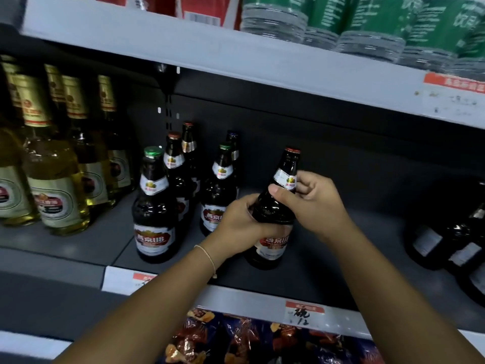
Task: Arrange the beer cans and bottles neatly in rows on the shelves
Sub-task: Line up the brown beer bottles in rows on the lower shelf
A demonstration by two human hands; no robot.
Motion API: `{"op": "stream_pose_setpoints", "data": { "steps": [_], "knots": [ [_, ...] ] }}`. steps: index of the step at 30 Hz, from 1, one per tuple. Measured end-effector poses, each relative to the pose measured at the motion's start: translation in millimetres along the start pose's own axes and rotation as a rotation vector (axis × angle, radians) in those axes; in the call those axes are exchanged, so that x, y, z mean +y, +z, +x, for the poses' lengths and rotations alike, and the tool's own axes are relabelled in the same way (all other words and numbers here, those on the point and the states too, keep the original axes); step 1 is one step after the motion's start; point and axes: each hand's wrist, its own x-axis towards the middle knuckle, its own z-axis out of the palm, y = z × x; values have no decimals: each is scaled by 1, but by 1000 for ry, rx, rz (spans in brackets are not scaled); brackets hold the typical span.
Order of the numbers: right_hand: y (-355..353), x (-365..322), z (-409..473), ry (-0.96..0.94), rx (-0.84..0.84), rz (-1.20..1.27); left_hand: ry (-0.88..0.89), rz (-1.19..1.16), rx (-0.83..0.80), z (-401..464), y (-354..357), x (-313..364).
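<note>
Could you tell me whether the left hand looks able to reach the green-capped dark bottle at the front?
Probably yes: that green-capped bottle stands unobstructed left of the left hand, which must first release the held bottle.

"燕京U8" reads on the front bottle's label (154,239).

Grey metal store shelving (262,61) with a dark slotted back panel (341,143), dim light underneath.

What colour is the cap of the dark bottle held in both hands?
Red, on the dark glass beer bottle; the head view, the only one, shows it.
</note>
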Motion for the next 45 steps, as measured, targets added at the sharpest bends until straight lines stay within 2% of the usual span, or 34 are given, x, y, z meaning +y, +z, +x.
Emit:
{"op": "stream_pose_setpoints", "data": {
  "steps": [7,20,32,38,45],
  "knots": [
    [47,0,-10,-5,28,53,-16,85,70,-33,-33,-6],
    [103,-3,-16,-2,32,53,69,238,157,-71,-71,-28],
    [125,-2,-18,-56,58,-50,146,407,262,-85,-75,-59],
    [127,-2,-16,-67,98,-99,94,481,262,-80,-77,-69],
    [120,-1,-14,-36,51,-87,71,540,264,-79,-77,-78]
  ]
}}
